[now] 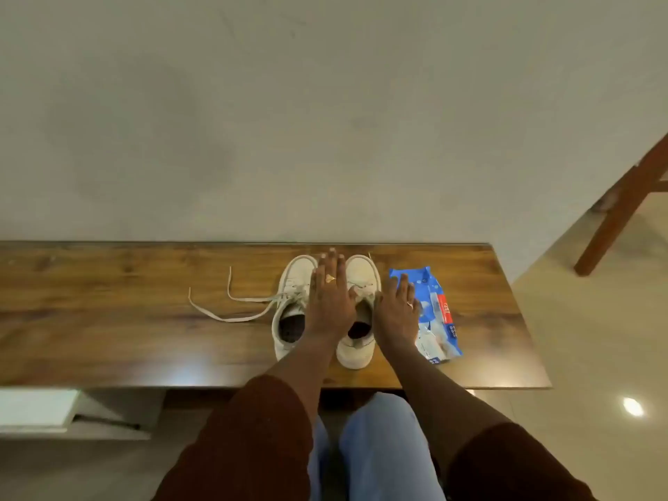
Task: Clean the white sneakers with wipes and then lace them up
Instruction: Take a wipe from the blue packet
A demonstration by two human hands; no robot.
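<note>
On a wooden table [108, 320] against a pale wall [325, 121], two white shoes side by side, toes toward the wall: left sneaker [294, 280] and right sneaker [361, 273]. Over the gap between them, left hand [330, 298], flat, fingers straight, gripping nothing. Just right of the right sneaker, right hand [397, 309], fingers spread and straight, overlapping the edge of a blue wipes pack [439, 312]. Loose lace [224, 316] trailing left from the left sneaker across the table.

2 white sneakers [296, 283] on wooden table [108, 320], flat hands [330, 298] above, blue wipes pack [439, 312] beside
</note>
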